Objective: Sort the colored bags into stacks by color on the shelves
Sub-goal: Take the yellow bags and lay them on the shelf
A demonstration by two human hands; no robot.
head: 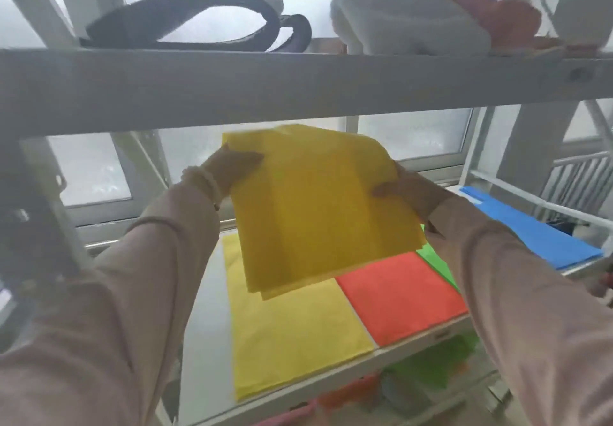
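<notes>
Above shelf (pixel 381 354) front-left: left hand (pixel 234 168), right hand (pixel 403 193) pinching yellow bag (pixel 318 206) edges. Next: lower flat onto yellow stack (pixel 295 336), edges aligned.

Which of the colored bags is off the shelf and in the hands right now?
The darker yellow bag, gripped by the left hand and right hand. The yellow stack, red, green and blue bags lie flat.

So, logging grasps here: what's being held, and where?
A yellow bag, held by its side edges: left hand on one, right hand on the other.
</notes>
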